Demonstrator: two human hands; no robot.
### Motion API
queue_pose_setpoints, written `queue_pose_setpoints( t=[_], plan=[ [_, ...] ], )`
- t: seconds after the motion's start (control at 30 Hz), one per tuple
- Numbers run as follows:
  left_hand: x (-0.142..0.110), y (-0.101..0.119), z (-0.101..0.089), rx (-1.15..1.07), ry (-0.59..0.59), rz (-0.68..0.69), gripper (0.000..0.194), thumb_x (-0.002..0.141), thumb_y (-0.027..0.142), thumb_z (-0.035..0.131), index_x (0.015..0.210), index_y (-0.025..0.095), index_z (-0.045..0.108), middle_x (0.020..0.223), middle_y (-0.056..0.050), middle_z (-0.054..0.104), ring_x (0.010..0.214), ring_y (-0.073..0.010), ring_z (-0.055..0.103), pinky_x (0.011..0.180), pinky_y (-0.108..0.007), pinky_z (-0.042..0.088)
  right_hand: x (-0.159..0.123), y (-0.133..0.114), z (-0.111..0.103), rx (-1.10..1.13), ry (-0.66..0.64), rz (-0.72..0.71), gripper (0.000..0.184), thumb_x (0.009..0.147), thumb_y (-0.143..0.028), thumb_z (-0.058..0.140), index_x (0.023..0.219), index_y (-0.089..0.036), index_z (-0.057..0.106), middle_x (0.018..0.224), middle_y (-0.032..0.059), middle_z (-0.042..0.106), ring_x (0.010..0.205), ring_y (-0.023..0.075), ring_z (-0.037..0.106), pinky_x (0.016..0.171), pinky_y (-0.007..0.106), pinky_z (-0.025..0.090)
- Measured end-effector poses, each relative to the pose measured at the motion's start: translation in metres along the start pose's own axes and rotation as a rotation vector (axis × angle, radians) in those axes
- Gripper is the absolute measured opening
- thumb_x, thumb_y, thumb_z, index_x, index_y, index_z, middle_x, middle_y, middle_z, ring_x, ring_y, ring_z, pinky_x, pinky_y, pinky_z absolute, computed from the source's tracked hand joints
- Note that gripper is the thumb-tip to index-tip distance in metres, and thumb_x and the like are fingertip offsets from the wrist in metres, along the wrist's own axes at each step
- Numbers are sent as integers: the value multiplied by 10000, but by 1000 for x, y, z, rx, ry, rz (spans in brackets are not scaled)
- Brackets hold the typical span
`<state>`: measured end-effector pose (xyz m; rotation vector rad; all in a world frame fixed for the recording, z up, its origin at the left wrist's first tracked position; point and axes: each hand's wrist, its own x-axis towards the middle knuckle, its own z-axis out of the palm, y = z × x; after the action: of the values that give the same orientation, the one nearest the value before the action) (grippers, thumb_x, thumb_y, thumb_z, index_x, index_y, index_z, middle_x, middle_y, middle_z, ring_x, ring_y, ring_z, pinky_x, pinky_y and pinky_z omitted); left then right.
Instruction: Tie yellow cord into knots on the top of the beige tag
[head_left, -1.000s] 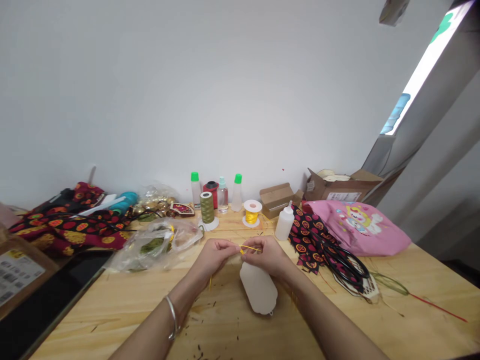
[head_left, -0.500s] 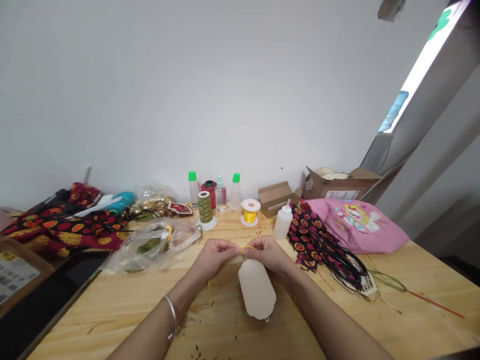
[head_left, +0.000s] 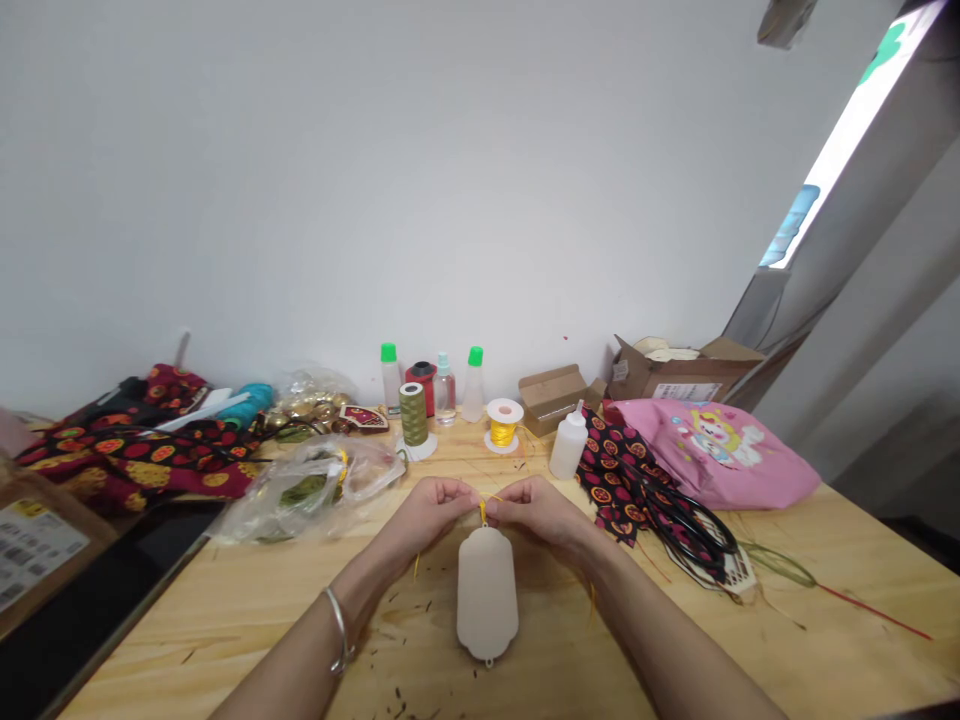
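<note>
My left hand [head_left: 433,507] and my right hand [head_left: 534,509] are close together above the wooden table [head_left: 247,625], both pinched on a thin yellow cord [head_left: 484,511]. From the cord between them hangs a pale flat tag-shaped piece [head_left: 487,592] with a scalloped lower end and a small loop at the bottom. Loose cord ends trail down beside each wrist. A silver bangle sits on my left wrist.
A spool of yellow cord [head_left: 504,425], a green thread cone [head_left: 413,415], small bottles [head_left: 473,385] and a white squeeze bottle [head_left: 568,445] stand behind. A plastic bag [head_left: 315,485] and patterned fabric [head_left: 150,445] lie left. Black scissors [head_left: 694,525], a pink bag [head_left: 712,450] and cardboard boxes [head_left: 679,370] are right.
The pale piece has swung from under my right hand to hang straight down between both hands. My hands have stayed pinched on the cord and drawn slightly closer.
</note>
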<state>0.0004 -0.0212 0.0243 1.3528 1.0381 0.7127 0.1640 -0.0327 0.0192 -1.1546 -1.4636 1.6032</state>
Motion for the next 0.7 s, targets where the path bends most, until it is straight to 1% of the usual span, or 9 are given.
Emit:
queue_pose_setpoints(
  t=[0.13, 0.23, 0.3, 0.37, 0.5, 0.53, 0.6, 0.67, 0.7],
  plan=[
    [2, -3, 0, 65, -18, 0, 254, 614, 361, 560, 611, 108, 577, 358, 100, 306, 326, -24, 167, 330, -183, 71, 1, 5, 1, -51, -46, -15, 265, 577, -348, 611, 498, -104, 545, 430, -59, 385, 408, 33, 270, 399, 181, 179],
    [5, -5, 0, 116, -53, -30, 265, 610, 370, 559, 622, 107, 591, 356, 98, 303, 320, -25, 169, 328, -187, 76, 3, 10, 1, -134, -14, -26, 212, 555, -290, 619, 479, -103, 553, 423, -59, 391, 412, 37, 284, 404, 181, 202],
    [5, -6, -1, 139, -77, -37, 272, 612, 371, 559, 635, 103, 600, 371, 90, 329, 327, -25, 180, 330, -187, 84, 4, 12, 0, -172, 3, -33, 175, 544, -261, 615, 483, -104, 570, 421, -57, 406, 415, 41, 301, 410, 181, 222],
    [4, -6, -2, 147, -91, -29, 284, 616, 375, 558, 647, 97, 609, 383, 86, 334, 339, -25, 177, 336, -188, 82, 4, 12, 0, -186, 14, -17, 156, 539, -252, 612, 499, -105, 582, 424, -53, 424, 416, 44, 315, 408, 179, 234],
    [1, -2, -3, 136, -132, -11, 329, 631, 408, 535, 662, 93, 624, 382, 91, 289, 352, -29, 144, 345, -194, 63, 3, 7, 0, -201, 33, 21, 160, 533, -254, 617, 515, -98, 586, 432, -48, 440, 414, 41, 322, 399, 171, 242],
    [1, -1, -3, 137, -144, -9, 339, 630, 415, 534, 670, 93, 629, 383, 88, 298, 354, -30, 145, 347, -194, 65, 2, 5, 0, -204, 32, 23, 166, 532, -257, 618, 513, -96, 584, 428, -49, 434, 411, 39, 316, 396, 170, 239],
    [1, -1, -3, 140, -154, 3, 347, 609, 417, 552, 690, 91, 638, 408, 68, 377, 365, -31, 185, 352, -188, 95, 1, 4, 0, -205, 21, 25, 184, 533, -270, 620, 502, -94, 577, 415, -53, 416, 404, 35, 302, 390, 169, 228],
    [2, -3, -2, 142, -138, 25, 344, 580, 408, 578, 689, 87, 639, 458, 40, 457, 388, -37, 241, 363, -183, 134, 1, 4, 0, -193, 8, 21, 195, 535, -280, 620, 497, -95, 573, 408, -56, 405, 402, 34, 296, 389, 170, 223],
    [3, -5, -1, 145, -125, 32, 338, 570, 404, 585, 676, 87, 635, 469, 34, 470, 397, -40, 256, 367, -183, 144, 1, 5, 0, -185, 5, 13, 196, 537, -281, 620, 495, -96, 571, 407, -57, 402, 403, 34, 295, 390, 171, 224]
  ],
)
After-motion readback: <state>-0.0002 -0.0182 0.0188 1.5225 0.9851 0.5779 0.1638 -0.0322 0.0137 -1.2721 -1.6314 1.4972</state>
